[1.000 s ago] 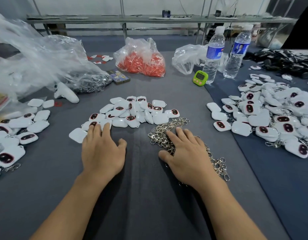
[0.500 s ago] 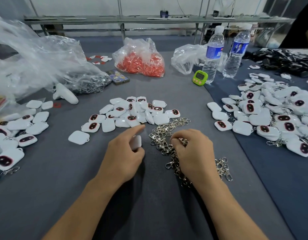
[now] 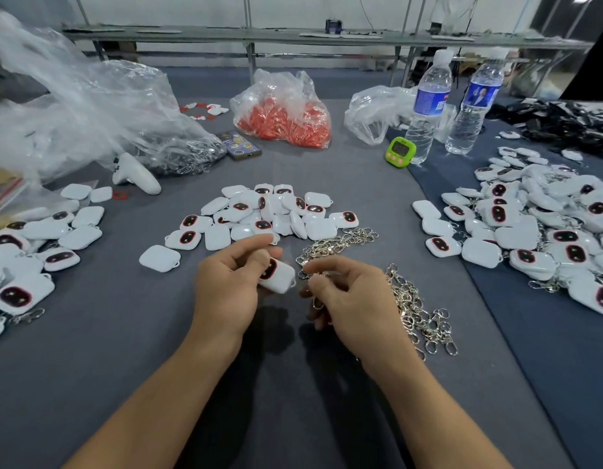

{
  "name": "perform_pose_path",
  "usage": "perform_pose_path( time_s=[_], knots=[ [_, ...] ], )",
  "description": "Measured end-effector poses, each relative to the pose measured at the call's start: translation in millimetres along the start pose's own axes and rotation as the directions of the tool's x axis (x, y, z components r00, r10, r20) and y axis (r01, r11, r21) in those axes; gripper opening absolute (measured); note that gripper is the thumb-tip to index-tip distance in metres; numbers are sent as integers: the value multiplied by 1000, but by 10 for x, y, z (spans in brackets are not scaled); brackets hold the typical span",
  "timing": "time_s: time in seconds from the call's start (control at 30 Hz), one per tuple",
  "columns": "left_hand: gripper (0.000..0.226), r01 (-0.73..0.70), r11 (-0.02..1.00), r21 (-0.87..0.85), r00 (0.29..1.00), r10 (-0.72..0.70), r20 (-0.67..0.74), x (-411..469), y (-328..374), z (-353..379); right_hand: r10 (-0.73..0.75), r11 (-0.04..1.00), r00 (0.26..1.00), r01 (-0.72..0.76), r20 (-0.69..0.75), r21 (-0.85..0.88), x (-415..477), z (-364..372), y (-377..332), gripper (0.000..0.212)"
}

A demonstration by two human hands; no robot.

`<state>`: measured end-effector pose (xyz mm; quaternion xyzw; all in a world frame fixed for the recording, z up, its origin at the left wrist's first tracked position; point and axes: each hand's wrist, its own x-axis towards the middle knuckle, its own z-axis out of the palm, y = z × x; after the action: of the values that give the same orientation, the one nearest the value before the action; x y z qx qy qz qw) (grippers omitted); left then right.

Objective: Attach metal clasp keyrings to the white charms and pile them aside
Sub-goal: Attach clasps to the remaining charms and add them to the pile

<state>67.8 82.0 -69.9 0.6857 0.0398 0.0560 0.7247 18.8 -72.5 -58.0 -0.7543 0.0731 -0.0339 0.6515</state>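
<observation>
My left hand (image 3: 230, 286) grips one white charm (image 3: 279, 276) with a dark red-rimmed face, lifted just above the grey cloth. My right hand (image 3: 350, 299) pinches a metal clasp keyring (image 3: 314, 303) close beside that charm; most of the clasp is hidden by my fingers. A heap of loose silver keyrings (image 3: 415, 309) lies to the right of my right hand and stretches up to the pile of white charms (image 3: 269, 214) in the middle.
Charms with keyrings lie heaped at the right (image 3: 537, 228) and at the left (image 3: 25, 252). Further back are a bag of red parts (image 3: 286, 116), clear plastic bags (image 3: 90, 116), a phone (image 3: 239, 145), a green timer (image 3: 399, 152), two water bottles (image 3: 428, 103) and a white controller (image 3: 134, 174).
My left hand took a charm from the middle pile and drew it toward me. My right hand curled into the keyring heap and lifted one clasp beside the charm.
</observation>
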Motion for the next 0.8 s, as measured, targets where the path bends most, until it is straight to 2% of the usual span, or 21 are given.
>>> perform_pose_path(
  time_s=[0.07,0.13,0.17,0.23,0.3,0.33,0.4,0.5,0.57,0.63,0.7,0.8],
  knots=[
    [23,-16,999,-31,999,14,-47,27,17,-16,-40,962,999,48,36,-269,-21,19,25,18],
    [21,-13,997,-77,999,10,-43,27,35,-14,-108,921,994,97,-9,-377,-25,54,44,24],
    [21,-5,994,-106,1000,3,-20,20,42,-11,-151,925,986,118,-65,-362,-27,62,32,26],
    [23,5,983,-184,998,6,64,-10,50,5,-178,963,974,143,-143,-227,-14,45,20,27],
    [27,-8,979,-206,983,46,180,-57,45,37,-112,994,992,111,-49,-20,-15,37,7,29],
    [30,-46,985,-167,966,86,243,-82,35,56,-94,995,995,93,18,46,-26,43,0,31],
    [35,-173,985,-24,928,171,330,-127,34,83,-109,994,992,106,61,39,-38,42,25,33],
    [26,-264,932,248,942,195,272,-112,53,3,-69,997,997,70,-34,37,-14,17,38,24],
    [10,-289,801,524,952,181,248,-54,85,-128,-18,998,995,24,-95,57,8,-10,54,23],
    [24,-339,609,717,928,91,361,-16,143,-256,-17,1000,990,18,-140,6,29,-21,88,23],
    [35,-391,544,742,876,-29,482,4,181,-318,-64,992,980,41,-191,-120,37,-31,130,21],
    [24,-427,581,693,838,-35,545,35,181,-342,-116,978,964,70,-237,-196,39,-35,162,24]
  ],
)
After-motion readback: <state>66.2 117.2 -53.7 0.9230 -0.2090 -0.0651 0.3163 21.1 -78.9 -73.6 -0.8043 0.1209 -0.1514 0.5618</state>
